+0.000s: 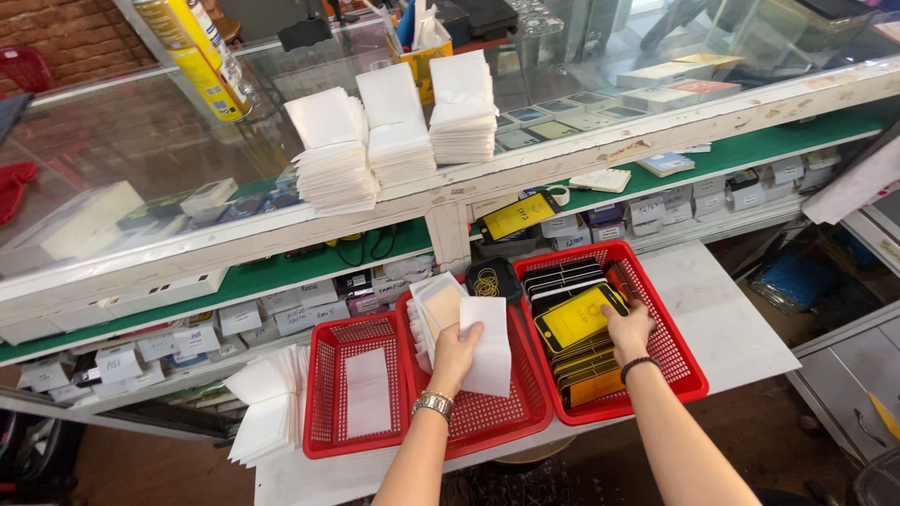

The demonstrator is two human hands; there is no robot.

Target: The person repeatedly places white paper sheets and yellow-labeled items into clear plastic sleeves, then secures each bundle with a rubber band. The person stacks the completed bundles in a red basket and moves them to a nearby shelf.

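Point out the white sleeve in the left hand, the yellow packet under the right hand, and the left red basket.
white sleeve (491,361), head view, lower face.
yellow packet (574,319), head view, front face.
left red basket (323,394), head view, left wall.

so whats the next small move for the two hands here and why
Probably lift the yellow-and-black pack out of the right red basket toward the white sleeve. The right hand already rests on that top pack, and the left hand holds the sleeve over the middle red basket.

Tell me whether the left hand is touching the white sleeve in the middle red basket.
Touching. The head view shows the left hand gripping the white sleeve, fingers over its left edge.
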